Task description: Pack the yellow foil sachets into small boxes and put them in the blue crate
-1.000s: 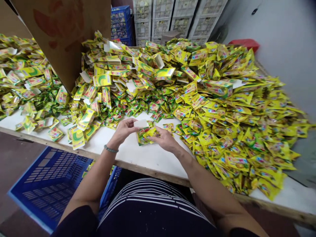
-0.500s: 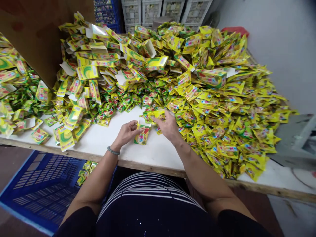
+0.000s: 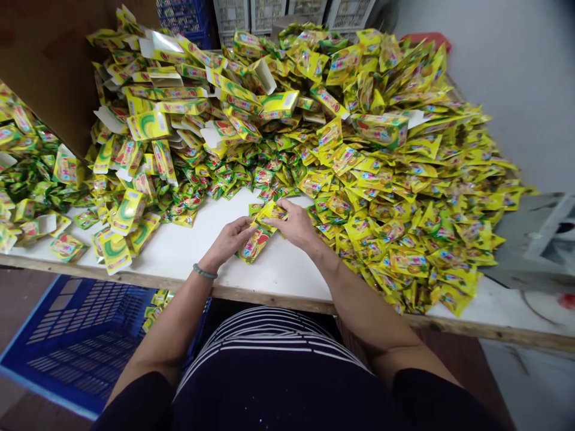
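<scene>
My left hand (image 3: 230, 240) is closed on a small yellow-and-green printed carton (image 3: 255, 245), which is tilted just above the white tabletop (image 3: 179, 254). Between the fingers of my right hand (image 3: 296, 224) are yellow sachets (image 3: 272, 212), held at the carton's upper end. Whether their tips are inside the carton I cannot tell, and how many there are is unclear. A heap of yellow sachets (image 3: 404, 227) lies to the right of my right hand. Smaller green sachets (image 3: 233, 173) lie beyond both hands.
Open-flapped cartons (image 3: 148, 126) are piled at the back left, beside a brown cardboard panel (image 3: 49, 66). A blue crate (image 3: 81, 341) with some cartons in it stands below the table's wooden front edge (image 3: 274, 297). White crates (image 3: 269, 15) stand behind.
My right hand has brought the yellow sachets left and against the carton's upper end. The carton in my left hand has turned and now leans to the right.
</scene>
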Tool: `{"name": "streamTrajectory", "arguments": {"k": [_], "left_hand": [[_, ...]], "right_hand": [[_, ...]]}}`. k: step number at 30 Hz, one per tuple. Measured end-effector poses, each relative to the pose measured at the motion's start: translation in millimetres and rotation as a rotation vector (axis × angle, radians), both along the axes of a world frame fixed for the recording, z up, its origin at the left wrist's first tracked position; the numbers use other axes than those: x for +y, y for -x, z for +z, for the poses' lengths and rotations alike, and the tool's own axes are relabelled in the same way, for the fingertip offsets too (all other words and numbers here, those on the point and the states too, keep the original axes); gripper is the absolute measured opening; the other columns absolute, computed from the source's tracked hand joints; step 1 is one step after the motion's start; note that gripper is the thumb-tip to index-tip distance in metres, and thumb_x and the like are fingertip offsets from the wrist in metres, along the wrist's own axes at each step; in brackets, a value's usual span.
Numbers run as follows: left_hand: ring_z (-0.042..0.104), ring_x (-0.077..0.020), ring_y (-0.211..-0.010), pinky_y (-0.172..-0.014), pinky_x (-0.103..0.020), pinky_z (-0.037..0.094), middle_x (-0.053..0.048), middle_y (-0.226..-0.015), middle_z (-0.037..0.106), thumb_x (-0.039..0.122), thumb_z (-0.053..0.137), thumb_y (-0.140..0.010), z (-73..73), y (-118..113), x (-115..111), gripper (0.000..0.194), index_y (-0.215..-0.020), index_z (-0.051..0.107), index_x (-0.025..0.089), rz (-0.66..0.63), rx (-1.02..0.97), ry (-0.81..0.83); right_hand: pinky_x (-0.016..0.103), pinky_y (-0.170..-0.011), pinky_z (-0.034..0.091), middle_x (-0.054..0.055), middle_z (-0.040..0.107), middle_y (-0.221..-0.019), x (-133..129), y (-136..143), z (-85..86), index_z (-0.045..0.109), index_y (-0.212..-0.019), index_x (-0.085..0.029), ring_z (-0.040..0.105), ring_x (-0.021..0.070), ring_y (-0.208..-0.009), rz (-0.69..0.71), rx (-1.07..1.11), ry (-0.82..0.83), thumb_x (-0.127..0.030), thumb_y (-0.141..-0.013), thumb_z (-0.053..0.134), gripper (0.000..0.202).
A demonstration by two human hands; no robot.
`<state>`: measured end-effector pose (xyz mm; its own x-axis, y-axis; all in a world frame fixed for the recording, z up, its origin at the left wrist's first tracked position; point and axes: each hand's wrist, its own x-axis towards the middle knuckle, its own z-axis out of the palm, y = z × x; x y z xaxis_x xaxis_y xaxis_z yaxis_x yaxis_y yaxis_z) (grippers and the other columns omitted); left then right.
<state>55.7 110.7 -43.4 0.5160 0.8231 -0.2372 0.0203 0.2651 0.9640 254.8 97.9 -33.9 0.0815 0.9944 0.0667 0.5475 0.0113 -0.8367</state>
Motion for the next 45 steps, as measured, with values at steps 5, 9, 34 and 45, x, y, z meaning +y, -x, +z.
{"name": "streamTrajectory", "arguments": {"k": [5,9,34,45], "left_hand": [[0.069,-0.0147,-0.075,-0.068,-0.024,0.052,-0.003,-0.089,0.076,0.051,0.08,-0.073,-6.2,-1,-2,0.05,-0.105,0.067,0.015,0.106,-0.025,0.023],[0.07,-0.0161,-0.072,-0.069,-0.027,0.054,-0.004,-0.085,0.077,0.041,0.09,-0.061,-4.8,1,-4,0.055,-0.103,0.066,0.014,0.123,-0.04,0.084],[0.074,-0.0208,-0.073,-0.069,-0.03,0.058,-0.009,-0.088,0.079,0.031,0.093,-0.057,2.7,10,-5,0.054,-0.103,0.074,0.012,0.112,-0.135,0.159],[0.068,-0.0144,-0.065,-0.064,-0.025,0.052,-0.002,-0.076,0.075,0.037,0.091,-0.059,-1.0,6,-3,0.063,-0.112,0.065,0.014,0.19,-0.114,0.046]], "right_hand": [[0.032,-0.078,0.045,0.005,0.065,-0.084,-1,9,-17.4,0.064,-0.081,-0.019,0.057,0.0213,-0.084,0.077,-0.093,-0.058,-0.049,-0.084,0.068,0.03],[0.042,-0.098,0.044,0.009,0.064,-0.106,-5,9,-26.9,0.067,-0.081,-0.022,0.054,0.0256,-0.104,0.129,-0.141,-0.154,-0.04,-0.092,0.061,0.023],[0.052,-0.104,0.04,0.006,0.067,-0.108,-12,13,-15.1,0.073,-0.074,-0.026,0.053,0.0284,-0.113,0.048,-0.044,-0.25,-0.037,-0.082,0.076,0.014],[0.047,-0.113,0.037,0.005,0.066,-0.123,-17,20,-18.8,0.077,-0.081,-0.026,0.046,0.0258,-0.123,0.293,0.058,-0.028,-0.038,-0.099,0.047,0.038]]}}
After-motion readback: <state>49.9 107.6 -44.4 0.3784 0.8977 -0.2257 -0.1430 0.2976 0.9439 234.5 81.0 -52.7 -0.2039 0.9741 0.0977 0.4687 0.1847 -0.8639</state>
